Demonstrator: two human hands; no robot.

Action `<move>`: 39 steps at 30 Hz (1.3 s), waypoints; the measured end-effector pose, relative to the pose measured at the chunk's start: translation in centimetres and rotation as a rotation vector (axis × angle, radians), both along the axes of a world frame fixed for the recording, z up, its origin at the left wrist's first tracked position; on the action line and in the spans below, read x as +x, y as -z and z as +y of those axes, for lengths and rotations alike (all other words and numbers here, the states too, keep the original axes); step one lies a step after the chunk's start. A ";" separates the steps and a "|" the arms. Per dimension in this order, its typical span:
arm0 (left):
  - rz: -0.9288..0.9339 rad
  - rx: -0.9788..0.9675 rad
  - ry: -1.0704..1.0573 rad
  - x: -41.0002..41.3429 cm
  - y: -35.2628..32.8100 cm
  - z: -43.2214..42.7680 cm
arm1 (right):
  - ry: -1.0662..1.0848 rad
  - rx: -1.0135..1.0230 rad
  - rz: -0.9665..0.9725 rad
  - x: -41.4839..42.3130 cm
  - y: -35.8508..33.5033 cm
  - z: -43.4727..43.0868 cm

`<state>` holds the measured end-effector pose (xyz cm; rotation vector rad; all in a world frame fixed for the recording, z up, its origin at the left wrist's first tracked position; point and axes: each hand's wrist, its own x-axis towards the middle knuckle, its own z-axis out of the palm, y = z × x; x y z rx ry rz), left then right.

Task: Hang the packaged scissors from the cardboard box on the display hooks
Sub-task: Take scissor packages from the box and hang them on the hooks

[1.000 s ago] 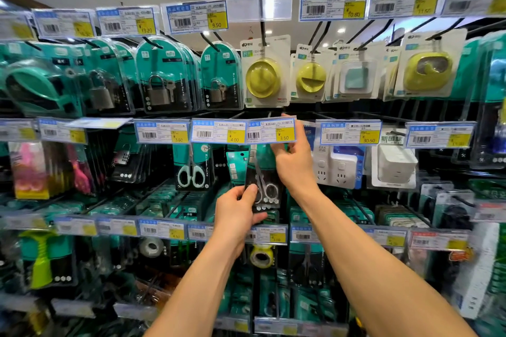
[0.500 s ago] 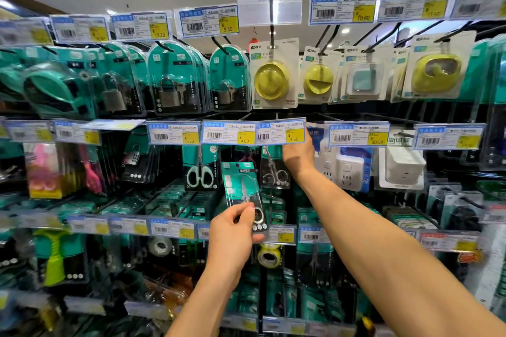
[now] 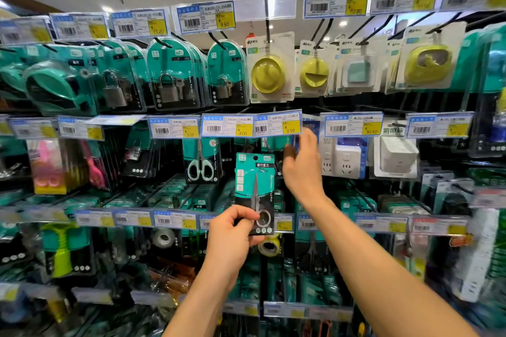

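My left hand pinches the bottom edge of a teal-and-black scissors package and holds it upright in front of the middle shelf row. The package's hang hole at the top is free of any hook. My right hand is raised just right of it, with its fingertips at the lower right corner of the 3.50 price tag. Behind that tag a display hook carries more scissors packs, mostly hidden. The cardboard box is out of view.
A pack of white-handled scissors hangs to the left under the 4.00 tag. Padlock packs and yellow hook packs fill the row above. White power sockets hang to the right, and tape rolls sit below.
My left hand has drawn the scissors package down and left, away from the hook under the 3.50 tag. My right hand has come from behind that tag to its lower right corner.
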<state>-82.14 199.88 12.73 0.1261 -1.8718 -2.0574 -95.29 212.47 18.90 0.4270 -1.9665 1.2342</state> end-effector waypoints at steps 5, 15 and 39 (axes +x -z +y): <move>0.000 -0.050 0.051 -0.7 0.9 0.2 | -0.654 -0.527 -0.497 3.9 0.9 0.1; 0.038 0.053 -0.023 -2.0 -0.2 1.1 | -0.726 -0.475 -0.418 3.9 -1.6 0.7; -0.003 0.078 0.054 -6.0 -2.7 2.2 | -0.628 -0.540 -0.163 1.5 -3.5 -0.1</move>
